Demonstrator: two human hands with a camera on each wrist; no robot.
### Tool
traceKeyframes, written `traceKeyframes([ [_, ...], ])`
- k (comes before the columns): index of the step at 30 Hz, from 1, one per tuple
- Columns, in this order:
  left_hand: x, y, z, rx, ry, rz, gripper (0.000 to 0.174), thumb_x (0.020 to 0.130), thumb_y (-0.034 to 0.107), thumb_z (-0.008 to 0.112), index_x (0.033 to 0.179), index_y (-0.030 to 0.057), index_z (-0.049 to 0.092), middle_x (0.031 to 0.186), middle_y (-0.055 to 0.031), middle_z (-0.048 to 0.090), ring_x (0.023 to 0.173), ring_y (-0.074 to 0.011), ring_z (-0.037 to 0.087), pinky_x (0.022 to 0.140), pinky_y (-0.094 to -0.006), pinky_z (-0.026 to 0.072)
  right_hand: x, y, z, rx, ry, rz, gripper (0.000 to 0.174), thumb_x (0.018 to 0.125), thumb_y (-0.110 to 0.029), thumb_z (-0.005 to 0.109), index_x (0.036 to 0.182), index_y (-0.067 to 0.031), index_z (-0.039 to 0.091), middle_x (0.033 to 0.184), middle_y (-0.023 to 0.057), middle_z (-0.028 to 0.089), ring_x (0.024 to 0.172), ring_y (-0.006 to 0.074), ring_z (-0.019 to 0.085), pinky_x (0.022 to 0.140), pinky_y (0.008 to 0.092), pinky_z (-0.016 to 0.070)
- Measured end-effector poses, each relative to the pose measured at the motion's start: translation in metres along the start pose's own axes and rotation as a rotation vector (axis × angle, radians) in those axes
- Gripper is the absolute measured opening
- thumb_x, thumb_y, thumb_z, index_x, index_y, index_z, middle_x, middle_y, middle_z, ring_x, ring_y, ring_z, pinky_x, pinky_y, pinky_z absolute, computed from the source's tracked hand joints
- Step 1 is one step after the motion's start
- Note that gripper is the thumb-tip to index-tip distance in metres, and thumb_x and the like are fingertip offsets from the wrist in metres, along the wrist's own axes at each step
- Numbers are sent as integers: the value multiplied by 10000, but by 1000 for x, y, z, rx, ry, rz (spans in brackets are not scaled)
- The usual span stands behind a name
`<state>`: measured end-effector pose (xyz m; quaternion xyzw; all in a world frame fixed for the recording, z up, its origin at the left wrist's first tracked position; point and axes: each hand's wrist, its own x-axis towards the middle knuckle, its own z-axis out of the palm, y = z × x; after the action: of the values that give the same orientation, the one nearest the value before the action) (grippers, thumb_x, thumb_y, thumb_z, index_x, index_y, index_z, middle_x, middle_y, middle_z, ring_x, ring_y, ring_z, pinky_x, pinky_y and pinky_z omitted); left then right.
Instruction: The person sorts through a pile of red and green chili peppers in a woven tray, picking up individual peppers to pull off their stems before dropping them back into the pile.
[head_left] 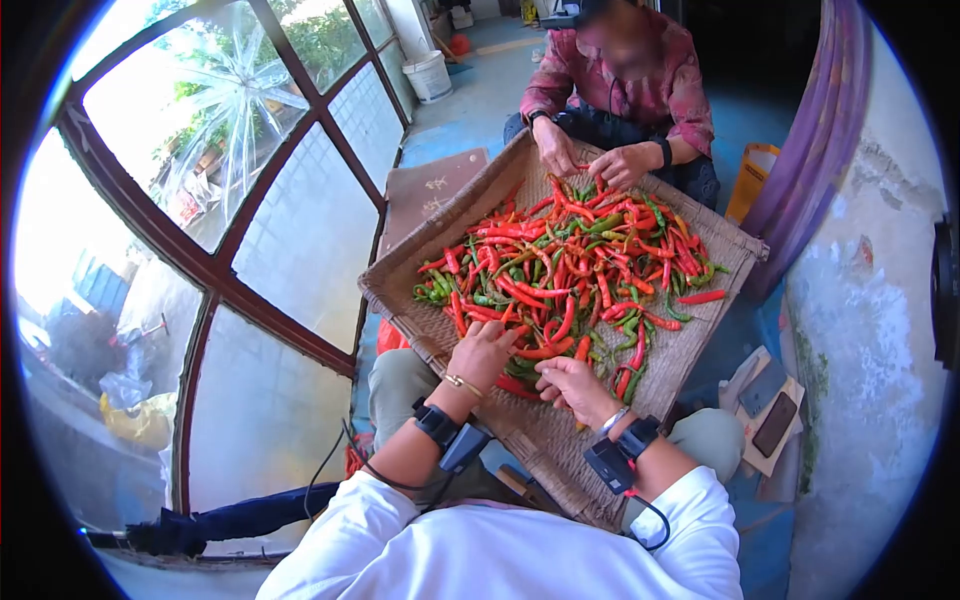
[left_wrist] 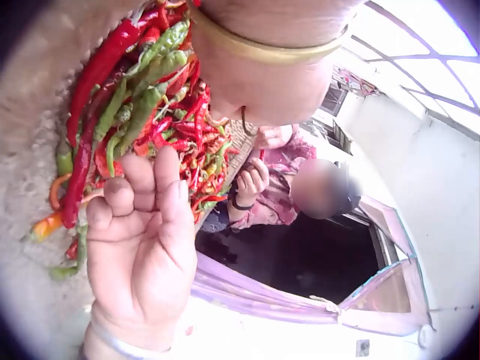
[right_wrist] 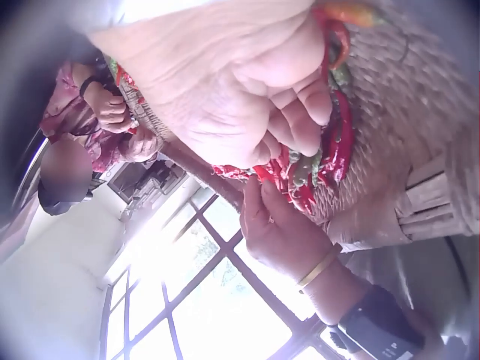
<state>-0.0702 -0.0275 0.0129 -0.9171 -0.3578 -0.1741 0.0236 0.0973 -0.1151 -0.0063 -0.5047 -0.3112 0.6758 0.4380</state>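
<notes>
Many chili peppers [head_left: 560, 260], mostly red with some green and orange, lie heaped in a large woven tray [head_left: 740, 262]. My left hand [head_left: 482, 355] is at the near left edge of the heap, its fingertips bent round a chili pepper whose orange end [head_left: 507, 312] pokes up beside them. A thin curved stem [left_wrist: 246, 124] shows under that hand in the left wrist view. My right hand [head_left: 578, 388] hovers over the near part of the tray, palm inward. Its fingers [left_wrist: 139, 184] are loosely curled with nothing between them.
Across the tray a seated person [head_left: 625, 90] works at the far rim with both hands [head_left: 590, 163]. A framed window [head_left: 300, 240] runs along the left, a worn wall [head_left: 870, 300] along the right. Two phones [head_left: 775, 422] lie on a stool at right. A white bucket [head_left: 428, 77] stands behind.
</notes>
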Motion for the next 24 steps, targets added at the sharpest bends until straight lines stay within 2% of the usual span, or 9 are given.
traceKeyframes([
  [2, 4, 10, -14, -25, 65, 6, 279, 718, 170, 616, 992, 117, 603, 898, -57, 541, 838, -223, 524, 712, -322, 456, -1, -4, -1, 54, -5, -13, 229, 872, -200, 472, 1005, -24, 533, 766, 40, 577, 586, 82, 550, 464, 187, 423],
  [5, 4, 26, -12, -561, 288, -33, 221, 698, 79, 659, 916, 53, 633, 884, -98, 575, 775, -243, 575, 683, -317, 472, -6, -14, -2, 165, -14, -39, 237, 875, -243, 479, 976, -39, 543, 739, 32, 582, 570, 80, 549, 467, 187, 425],
  [12, 2, 54, -7, -887, 222, -167, 198, 711, 20, 634, 908, 33, 626, 797, -81, 584, 732, -188, 585, 632, -263, 466, -1, -13, -11, 392, 9, -98, 216, 850, -273, 528, 819, -65, 579, 640, 16, 580, 512, 86, 534, 462, 193, 428],
  [14, 3, 53, -5, -912, 227, -208, 154, 711, 3, 633, 863, 16, 623, 748, -66, 580, 697, -157, 576, 615, -250, 459, 4, -13, -17, -268, 197, -199, 242, 846, -278, 538, 788, -47, 576, 633, 13, 575, 513, 85, 532, 451, 205, 417],
  [15, 4, 50, -3, -956, 229, -291, 128, 710, -3, 635, 836, 11, 618, 738, -58, 577, 677, -143, 565, 605, -244, 453, 1, -20, -20, -619, 261, -272, 213, 807, -254, 583, 793, -42, 576, 632, 38, 580, 508, 134, 545, 463, 252, 426],
  [16, 5, 47, -1, -999, 231, -373, 104, 709, -8, 637, 809, 6, 613, 729, -51, 574, 657, -129, 554, 595, -237, 447, -4, -24, -20, -600, 280, -280, 213, 807, -254, 583, 793, -42, 576, 632, 38, 580, 508, 134, 545, 463, 252, 426],
  [18, 7, 46, -3, -1044, 225, -389, 83, 703, -16, 644, 771, 7, 601, 711, -39, 566, 633, -109, 531, 576, -228, 434, -15, -32, -15, -863, 448, -619, 181, 713, -224, 642, 761, -60, 582, 651, 115, 585, 598, 302, 569, 543, 387, 445],
  [19, 8, 46, -8, -955, 199, -329, 89, 697, -14, 648, 770, 9, 602, 704, -39, 565, 628, -114, 531, 575, -229, 435, -16, -32, -12, -849, 494, -773, 210, 676, -202, 654, 802, -60, 564, 704, 108, 597, 632, 301, 577, 568, 393, 456],
  [24, 8, 61, -12, -924, 112, -241, 106, 672, -3, 665, 758, 23, 609, 692, -49, 566, 619, -140, 547, 571, -232, 446, -19, -25, -7, -962, 358, -764, 173, 697, -208, 623, 785, -76, 554, 700, 112, 597, 648, 297, 592, 555, 387, 467],
])
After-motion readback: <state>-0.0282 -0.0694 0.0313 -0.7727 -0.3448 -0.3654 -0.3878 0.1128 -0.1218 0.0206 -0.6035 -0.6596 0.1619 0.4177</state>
